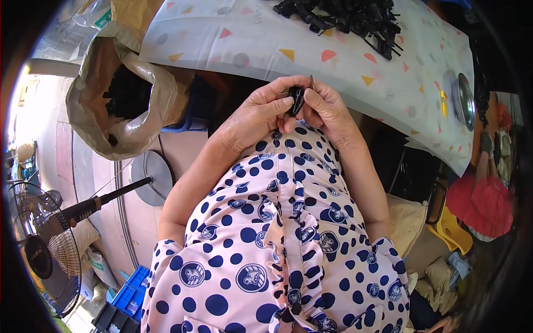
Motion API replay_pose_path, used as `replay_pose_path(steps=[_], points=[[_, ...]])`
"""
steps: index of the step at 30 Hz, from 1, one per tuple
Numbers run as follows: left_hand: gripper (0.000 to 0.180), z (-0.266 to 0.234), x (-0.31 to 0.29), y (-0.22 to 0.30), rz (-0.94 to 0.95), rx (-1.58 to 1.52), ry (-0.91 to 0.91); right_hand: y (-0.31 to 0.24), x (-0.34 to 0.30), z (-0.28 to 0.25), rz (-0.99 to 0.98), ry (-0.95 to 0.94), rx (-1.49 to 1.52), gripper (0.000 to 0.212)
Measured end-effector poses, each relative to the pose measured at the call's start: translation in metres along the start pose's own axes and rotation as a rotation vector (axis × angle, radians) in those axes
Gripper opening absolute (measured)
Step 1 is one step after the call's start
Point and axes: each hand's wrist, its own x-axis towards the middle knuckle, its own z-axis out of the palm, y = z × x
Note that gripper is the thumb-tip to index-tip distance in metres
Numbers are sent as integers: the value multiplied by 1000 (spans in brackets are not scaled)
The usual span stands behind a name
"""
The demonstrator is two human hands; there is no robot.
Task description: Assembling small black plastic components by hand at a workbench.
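Both hands meet in front of my body, just off the near edge of the table. My left hand [261,114] is closed, its thumb and fingers pinching a small shiny black plastic part [296,101]. Close against it, my right hand [332,115] is closed too. A thin metal strip or blade [312,81] pokes up beside the right thumb; its lower end is hidden by the fingers. On the far part of the table lies a heap of similar-looking black plastic parts [350,19].
The table has a patterned white cover [250,50]. At its right end are a metal bowl [466,102] and a small yellow object [443,104]. An open sack [83,105] holding black pieces stands left. A fan [41,255] and blue crate [130,291] sit lower left.
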Motion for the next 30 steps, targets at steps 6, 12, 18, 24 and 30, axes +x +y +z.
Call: replay_pose_path(steps=[6, 12, 18, 24, 30], points=[[37, 2, -2, -1, -12, 199, 61, -8, -3, 12, -10, 62, -54, 36], [39, 7, 3, -7, 146, 696, 142, 3, 3, 15, -163, 193, -307, 27], [36, 3, 4, -12, 280, 819, 306, -7, -10, 33, -41, 194, -233, 39], [35, -2, 8, -18, 318, 684, 358, -7, -8, 44, -45, 181, -297, 45], [35, -1, 12, -19, 341, 760, 360, -5, -6, 41, -46, 209, -285, 36]])
